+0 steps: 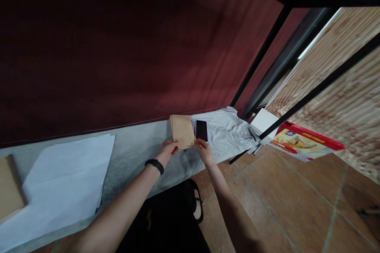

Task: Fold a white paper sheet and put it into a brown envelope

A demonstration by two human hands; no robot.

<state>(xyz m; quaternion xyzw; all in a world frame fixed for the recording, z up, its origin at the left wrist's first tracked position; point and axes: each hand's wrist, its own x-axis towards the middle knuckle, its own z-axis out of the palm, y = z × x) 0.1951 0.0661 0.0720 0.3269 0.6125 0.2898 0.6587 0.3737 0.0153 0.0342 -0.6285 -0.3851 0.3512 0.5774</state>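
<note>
A small stack of brown kraft paper pieces, perhaps envelopes (183,130), lies on the grey cloth near the wall, its sheets slightly fanned at the left edge. My left hand (168,149), with a black band on the wrist, grips the stack's lower left corner between thumb and fingers. At the lower right corner my right hand (204,151) pinches the paper's edge. Just right of the stack lies a dark-screened phone (201,130), close to my right fingertips.
Large white paper sheets (71,174) cover the left of the cloth-topped surface (133,146), with a brown pad or stack (10,187) on them. A dark red wall (133,67) rises behind. Black metal bars (261,55) and a colourful box (305,142) stand at right above the tiled floor (267,197).
</note>
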